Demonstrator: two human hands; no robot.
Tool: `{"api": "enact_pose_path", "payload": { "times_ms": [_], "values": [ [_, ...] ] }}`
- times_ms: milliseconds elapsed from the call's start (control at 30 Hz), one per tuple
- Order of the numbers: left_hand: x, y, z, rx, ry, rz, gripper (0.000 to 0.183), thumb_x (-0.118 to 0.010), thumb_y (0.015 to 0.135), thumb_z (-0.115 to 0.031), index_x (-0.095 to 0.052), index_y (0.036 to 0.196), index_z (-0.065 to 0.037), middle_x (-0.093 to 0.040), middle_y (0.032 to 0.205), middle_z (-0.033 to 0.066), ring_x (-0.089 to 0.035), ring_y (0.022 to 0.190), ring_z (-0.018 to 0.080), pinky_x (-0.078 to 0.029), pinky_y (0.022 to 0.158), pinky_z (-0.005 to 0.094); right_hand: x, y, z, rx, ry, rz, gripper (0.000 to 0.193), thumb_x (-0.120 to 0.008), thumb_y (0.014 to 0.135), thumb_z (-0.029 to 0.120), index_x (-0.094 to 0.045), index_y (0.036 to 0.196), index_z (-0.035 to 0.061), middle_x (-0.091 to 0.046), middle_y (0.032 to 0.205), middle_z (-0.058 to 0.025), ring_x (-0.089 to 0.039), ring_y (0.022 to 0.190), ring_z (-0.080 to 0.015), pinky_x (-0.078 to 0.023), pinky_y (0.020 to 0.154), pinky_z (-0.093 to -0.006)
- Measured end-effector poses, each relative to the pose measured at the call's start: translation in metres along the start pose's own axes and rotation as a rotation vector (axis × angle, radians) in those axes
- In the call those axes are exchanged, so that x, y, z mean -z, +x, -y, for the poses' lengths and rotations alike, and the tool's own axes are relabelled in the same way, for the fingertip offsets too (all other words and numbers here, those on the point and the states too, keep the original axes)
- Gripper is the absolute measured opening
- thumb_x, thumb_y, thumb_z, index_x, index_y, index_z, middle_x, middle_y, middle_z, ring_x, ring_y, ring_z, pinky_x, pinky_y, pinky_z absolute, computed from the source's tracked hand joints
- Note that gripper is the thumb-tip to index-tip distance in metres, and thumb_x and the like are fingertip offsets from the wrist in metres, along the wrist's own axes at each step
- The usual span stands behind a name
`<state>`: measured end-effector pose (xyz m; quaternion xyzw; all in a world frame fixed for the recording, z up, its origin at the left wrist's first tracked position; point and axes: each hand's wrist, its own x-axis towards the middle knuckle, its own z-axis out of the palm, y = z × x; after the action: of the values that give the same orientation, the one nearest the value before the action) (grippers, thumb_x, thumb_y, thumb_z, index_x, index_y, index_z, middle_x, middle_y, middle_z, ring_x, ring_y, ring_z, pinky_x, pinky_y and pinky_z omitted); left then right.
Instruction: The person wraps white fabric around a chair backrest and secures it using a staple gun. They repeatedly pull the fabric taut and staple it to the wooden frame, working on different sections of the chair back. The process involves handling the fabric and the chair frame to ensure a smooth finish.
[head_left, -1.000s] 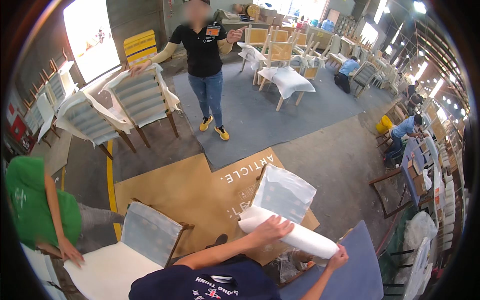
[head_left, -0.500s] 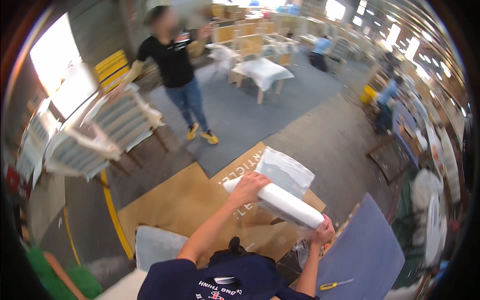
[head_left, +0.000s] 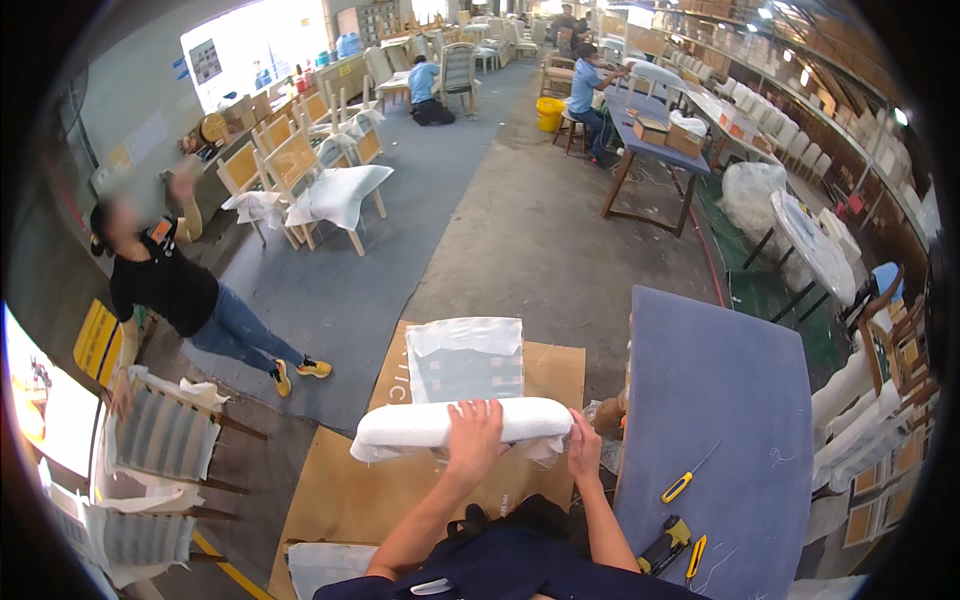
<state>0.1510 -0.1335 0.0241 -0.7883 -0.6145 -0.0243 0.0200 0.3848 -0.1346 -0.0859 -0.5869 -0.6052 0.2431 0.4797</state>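
Note:
A long white fabric-covered pad (head_left: 400,427) with rounded ends lies across in front of me, loose cloth hanging along its lower edge. My left hand (head_left: 474,437) is closed over its middle, fingers on top. At its right end, my right hand (head_left: 584,448) pinches the edge of the covering. Just beyond the pad is a flat panel (head_left: 465,360) in white and grey checked cloth; whether the two are joined is hidden. Brown cardboard (head_left: 345,490) lies underneath. Another pale cloth-covered piece (head_left: 330,568) is by my left forearm.
On my right, a blue-topped table (head_left: 715,390) holds a yellow-handled screwdriver (head_left: 680,485), a staple gun (head_left: 667,545) and a yellow cutter (head_left: 697,555). A person (head_left: 165,280) stands at left beside striped chairs (head_left: 165,430). Wooden chair frames (head_left: 300,165) and other workers are farther off.
My view has swung right and up. The pad has turned from slanting to nearly level across my front. My right hand stays at its right end, the left on top.

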Motion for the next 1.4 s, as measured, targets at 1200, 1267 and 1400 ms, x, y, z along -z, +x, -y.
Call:
{"api": "enact_pose_path", "payload": {
  "times_ms": [1200, 1267, 1400],
  "values": [
    [-0.022, 0.104, -0.029, -0.926, -0.420, 0.305, 0.070, -0.075, 0.072, -0.011, -0.048, 0.134, 0.002, -0.052, 0.139, 0.0181, -0.053, 0.123, 0.0439, -0.044, 0.104, 0.0486, -0.019, -0.039, 0.008, -1.198, 0.928, -0.175, 0.036, -0.051, 0.107, 0.030, -0.064, 0.122, -0.0007, -0.073, 0.099, -0.0112, -0.073, 0.079, -0.0208, -0.059, 0.062, -0.0343],
    [-0.021, 0.113, -0.028, -0.956, -0.489, 0.377, 0.069, -0.076, 0.073, -0.014, -0.049, 0.135, 0.000, -0.052, 0.139, 0.0175, -0.052, 0.126, 0.0426, -0.042, 0.107, 0.0482, -0.026, -0.046, 0.005, -1.192, 1.044, -0.172, 0.037, -0.051, 0.107, 0.029, -0.063, 0.125, -0.0006, -0.071, 0.108, -0.0118, -0.073, 0.091, -0.0229, -0.060, 0.075, -0.0372],
    [-0.038, 0.151, -0.030, -0.962, -0.838, 0.711, 0.057, -0.076, 0.083, -0.023, -0.057, 0.133, -0.004, -0.057, 0.138, 0.0159, -0.052, 0.131, 0.0352, -0.039, 0.113, 0.0453, -0.027, -0.057, -0.005, -1.160, 1.134, -0.155, 0.037, -0.050, 0.107, 0.028, -0.061, 0.129, 0.0002, -0.070, 0.115, -0.0106, -0.072, 0.098, -0.0226, -0.060, 0.082, -0.0381]
  ]
}}
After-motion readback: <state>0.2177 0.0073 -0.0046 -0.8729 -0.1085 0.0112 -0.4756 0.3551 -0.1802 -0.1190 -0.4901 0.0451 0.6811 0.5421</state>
